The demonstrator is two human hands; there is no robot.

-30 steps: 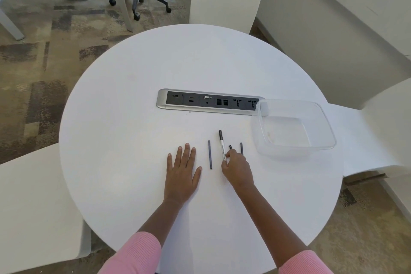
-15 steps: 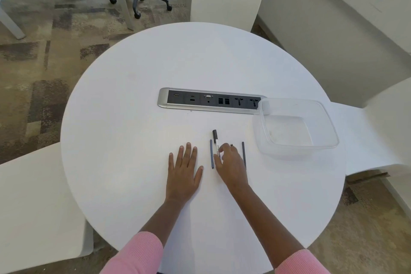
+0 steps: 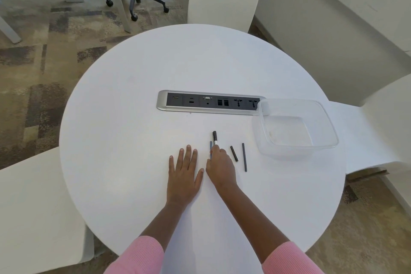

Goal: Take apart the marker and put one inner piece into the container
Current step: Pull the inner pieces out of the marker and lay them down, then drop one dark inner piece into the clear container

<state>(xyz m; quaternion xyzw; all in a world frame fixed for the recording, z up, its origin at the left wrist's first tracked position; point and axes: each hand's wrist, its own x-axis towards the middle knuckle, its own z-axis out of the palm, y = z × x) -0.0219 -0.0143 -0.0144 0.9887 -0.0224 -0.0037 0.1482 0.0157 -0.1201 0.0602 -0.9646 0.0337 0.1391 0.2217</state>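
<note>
With the left hand (image 3: 183,172) flat and released on the desk (image 3: 138,118), the right hand (image 3: 220,164) pinches the marker (image 3: 214,138), which could roll off toward the clear container (image 3: 295,127).

Smooth matt white surface (image 3: 138,140), clear glossy plastic container (image 3: 329,122), brushed-metal socket panel (image 3: 162,102), ribbed pink cloth sleeves (image 3: 138,256), mottled carpet (image 3: 33,62).

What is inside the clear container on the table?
Nothing can be seen inside the clear container: only its bare bottom and the white table through its walls. No marker piece is in it; nothing covers it.
</note>
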